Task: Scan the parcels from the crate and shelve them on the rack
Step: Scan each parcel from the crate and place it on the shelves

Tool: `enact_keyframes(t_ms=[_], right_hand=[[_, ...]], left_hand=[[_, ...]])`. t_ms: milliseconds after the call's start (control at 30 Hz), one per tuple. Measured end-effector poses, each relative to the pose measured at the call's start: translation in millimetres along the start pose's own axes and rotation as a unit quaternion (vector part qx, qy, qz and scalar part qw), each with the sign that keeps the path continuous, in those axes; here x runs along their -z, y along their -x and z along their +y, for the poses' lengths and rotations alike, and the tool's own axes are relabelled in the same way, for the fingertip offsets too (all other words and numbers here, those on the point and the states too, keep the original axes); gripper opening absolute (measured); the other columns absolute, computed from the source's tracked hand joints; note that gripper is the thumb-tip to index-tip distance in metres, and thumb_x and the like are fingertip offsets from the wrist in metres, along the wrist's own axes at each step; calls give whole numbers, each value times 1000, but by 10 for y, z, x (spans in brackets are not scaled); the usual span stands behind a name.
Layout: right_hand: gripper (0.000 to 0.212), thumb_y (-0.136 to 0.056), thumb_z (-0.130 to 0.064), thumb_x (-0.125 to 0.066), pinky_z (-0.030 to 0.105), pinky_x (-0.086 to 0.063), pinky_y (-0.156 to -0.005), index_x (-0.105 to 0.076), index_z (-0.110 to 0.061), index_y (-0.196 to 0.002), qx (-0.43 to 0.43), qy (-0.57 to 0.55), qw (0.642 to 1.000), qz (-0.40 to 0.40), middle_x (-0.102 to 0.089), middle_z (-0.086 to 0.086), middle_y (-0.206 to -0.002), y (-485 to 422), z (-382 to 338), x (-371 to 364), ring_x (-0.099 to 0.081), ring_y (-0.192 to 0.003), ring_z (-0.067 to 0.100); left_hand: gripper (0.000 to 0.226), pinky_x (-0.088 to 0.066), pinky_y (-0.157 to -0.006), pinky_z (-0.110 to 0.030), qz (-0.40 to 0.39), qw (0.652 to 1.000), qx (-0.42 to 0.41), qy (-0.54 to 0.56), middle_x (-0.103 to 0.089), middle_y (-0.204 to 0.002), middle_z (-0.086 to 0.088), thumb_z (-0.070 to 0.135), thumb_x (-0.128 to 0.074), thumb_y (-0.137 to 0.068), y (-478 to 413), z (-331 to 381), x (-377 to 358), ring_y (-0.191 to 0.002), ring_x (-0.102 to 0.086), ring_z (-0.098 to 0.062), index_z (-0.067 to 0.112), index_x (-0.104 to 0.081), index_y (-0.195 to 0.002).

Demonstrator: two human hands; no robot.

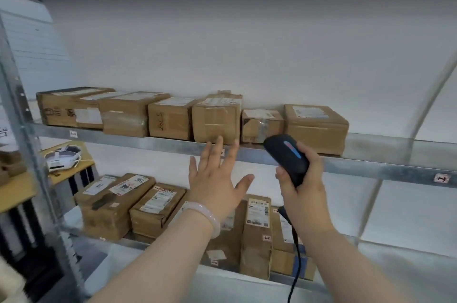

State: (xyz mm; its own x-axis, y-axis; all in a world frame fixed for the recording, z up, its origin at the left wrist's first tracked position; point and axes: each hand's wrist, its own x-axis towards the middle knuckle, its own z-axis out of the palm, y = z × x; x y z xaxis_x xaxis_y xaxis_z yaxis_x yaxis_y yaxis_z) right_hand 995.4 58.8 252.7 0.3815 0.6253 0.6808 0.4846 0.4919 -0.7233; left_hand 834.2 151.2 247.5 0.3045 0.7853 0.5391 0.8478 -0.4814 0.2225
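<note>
Several brown cardboard parcels stand in a row on the upper shelf [371, 166] of the metal rack. My left hand [215, 179] is spread open with straight fingers just below and in front of one middle parcel [216, 121], holding nothing. Its fingertips reach the shelf's front edge. My right hand [301, 186] grips a black barcode scanner [286, 156] with a lit red and blue strip, its head pointing up toward the row. The scanner's cable [296, 265] hangs down. More labelled parcels [113, 203] fill the lower shelf. No crate is in view.
The rack's upright post [29, 154] rises at the left. Beyond it, a white headset [63, 159] lies on a yellow-topped table. To the right of the last parcel [315, 128], the upper shelf is bare. A white wall backs the rack.
</note>
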Motion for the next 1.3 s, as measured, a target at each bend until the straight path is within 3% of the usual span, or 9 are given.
enact_keyframes(t_ms=[100,200,267,600,700,867,1033,1167,1300], right_hand=[[64,-93,-25,-65,5,-46,-71,-27,-70,-120,-36,1,996,-77,-46,-48,-113,375,2,-622,-54,-102,-14],[65,-93,-26,-65,12,-47,-69,-26,-72,-117,-69,-16,985,-156,-48,-35,-116,744,-100,-1319,-56,-99,-10],[66,-93,-24,-65,8,-46,-69,-26,-73,-114,-76,-28,975,-207,-50,-37,-113,993,-234,-1803,-55,-98,-13],[66,-95,-21,-63,7,-43,-70,-26,-74,-110,-63,-66,917,-388,-50,-31,-114,2056,-1023,-3957,-56,-96,-11],[61,-95,-21,-63,11,-44,-74,-29,-69,-112,-63,-75,900,-424,-50,-31,-115,2292,-1182,-4390,-57,-98,-7],[51,-95,-19,-64,5,-44,-72,-35,-50,-123,-57,-76,881,-464,-51,-28,-117,2575,-1234,-5003,-53,-101,-14],[53,-94,-25,-64,14,-47,-74,-31,-57,-120,-72,-50,867,-491,-51,-31,-114,2678,-1012,-5532,-57,-100,-9],[53,-93,-24,-66,4,-43,-72,-35,-60,-117,-93,-39,864,-493,-53,-29,-113,2621,-710,-5994,-56,-98,-15],[48,-93,-26,-65,21,-48,-82,-38,-47,-128,-107,-32,852,-511,-58,-15,-120,2460,-456,-6548,-60,-100,0]], left_hand=[[77,7,-120,-51,-9,997,72,-16,16,-166,9,78,-20,-89,386,-731,127,-152,15,-17,50,18,-150],[77,-2,-121,-53,-6,992,123,-31,5,-167,7,75,-28,-91,836,-1498,351,-153,5,-20,47,5,-154],[77,-8,-121,-55,-23,986,154,-60,-4,-167,4,74,-32,-90,1163,-1996,529,-153,-2,-22,44,-5,-156],[75,-5,-121,-51,-71,936,333,-88,-5,-167,4,75,-32,-92,2656,-4025,1372,-153,0,-18,48,-3,-155],[74,-4,-122,-50,-70,919,375,-98,-4,-167,5,75,-32,-91,2975,-4391,1507,-154,0,-18,49,-5,-155],[73,-3,-123,-50,-85,894,432,-87,-1,-168,5,72,-33,-93,3323,-4905,1545,-154,2,-19,50,1,-154],[75,-2,-122,-49,-112,876,464,-65,1,-167,6,73,-32,-93,3419,-5378,1334,-154,2,-20,51,5,-153],[75,-1,-122,-50,-142,859,490,-47,3,-167,5,73,-33,-92,3297,-5812,1092,-154,4,-20,51,6,-153],[76,-3,-123,-50,-159,836,524,-19,4,-167,5,71,-37,-93,3062,-6243,816,-154,3,-21,51,4,-153]])
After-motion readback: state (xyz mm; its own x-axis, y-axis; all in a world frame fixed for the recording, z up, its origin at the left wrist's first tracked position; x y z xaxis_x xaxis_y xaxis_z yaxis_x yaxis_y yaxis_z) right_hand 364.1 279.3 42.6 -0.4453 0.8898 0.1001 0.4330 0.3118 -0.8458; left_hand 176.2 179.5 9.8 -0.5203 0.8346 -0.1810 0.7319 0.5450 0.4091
